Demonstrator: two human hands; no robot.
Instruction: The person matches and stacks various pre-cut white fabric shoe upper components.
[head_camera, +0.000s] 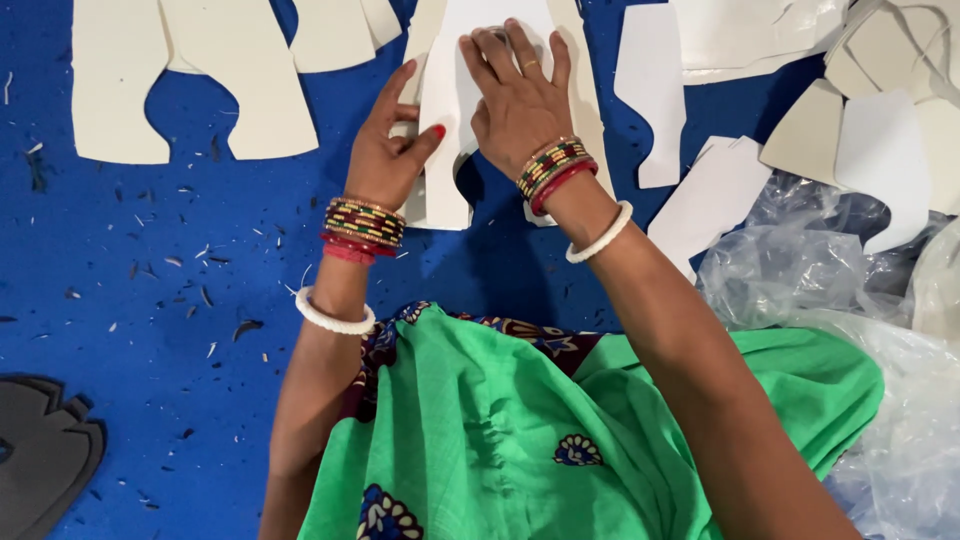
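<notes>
A stack of cream-white cut-out pieces (447, 100) with a curved notch lies on the blue surface (180, 220) at top centre. My right hand (515, 100) lies flat on top of the stack, fingers spread, pressing it down. My left hand (390, 145) grips the stack's left edge, thumb on top and fingers along the side. Both wrists wear coloured bangles and a white bracelet.
More cream cut-outs (190, 75) lie at top left, and others (660, 90) at top right. Clear crumpled plastic (850, 290) sits at the right. A dark grey foam piece (40, 450) lies at bottom left. Small scraps litter the blue surface. Green cloth (560, 430) covers my lap.
</notes>
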